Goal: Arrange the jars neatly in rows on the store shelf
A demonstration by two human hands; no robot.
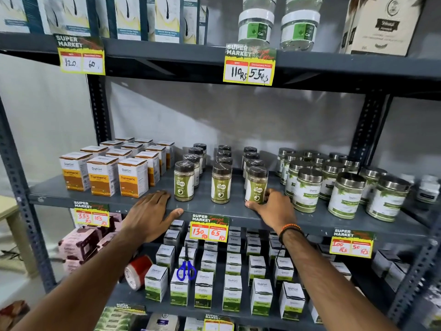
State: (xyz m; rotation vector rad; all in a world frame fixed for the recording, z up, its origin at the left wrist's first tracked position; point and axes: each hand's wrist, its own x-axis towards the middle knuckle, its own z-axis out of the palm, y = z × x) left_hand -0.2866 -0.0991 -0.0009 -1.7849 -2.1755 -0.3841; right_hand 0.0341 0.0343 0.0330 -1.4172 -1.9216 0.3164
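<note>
Three rows of small dark-capped jars with green powder run front to back on the grey middle shelf (210,207). The front jars are the left (184,180), the middle (221,183) and the right (256,185). My left hand (152,211) lies flat and spread on the shelf's front edge, just left of the left row, holding nothing. My right hand (274,209) rests at the base of the front right jar, fingers wrapped behind it and thumb on the shelf lip in front. An orange and black bracelet sits on that wrist.
Orange Turmeric boxes (133,177) stand left of the jars. Larger steel-lidded jars (347,194) crowd the right side. Price tags (209,226) hang off the shelf edge. Below are white and green boxes, blue scissors (186,271) and a red tape roll (137,271).
</note>
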